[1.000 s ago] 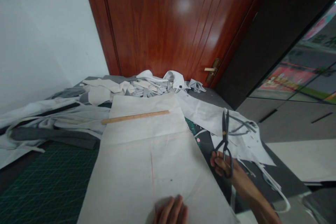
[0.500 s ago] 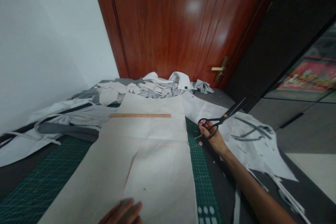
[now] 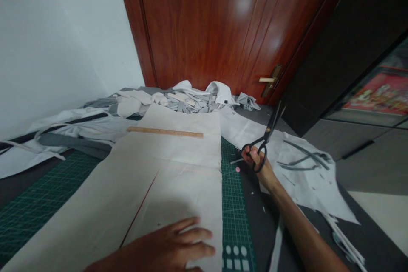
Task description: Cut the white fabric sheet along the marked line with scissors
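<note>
1. The fabric panel (image 3: 185, 148) is coloured off-white and marked with a red line (image 3: 140, 207).
2. Right of the panel, the scissors (image 3: 267, 132) are coloured black.
3. On the panel, the ruler (image 3: 165, 131) is toned tan.
4. Under the panel, the cutting mat (image 3: 235, 204) is patterned green with a pale grid.

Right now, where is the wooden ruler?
In the head view, the wooden ruler lies across the far part of the pale sheet, left of the scissors in the right hand and nearer than the scrap pile.
</note>
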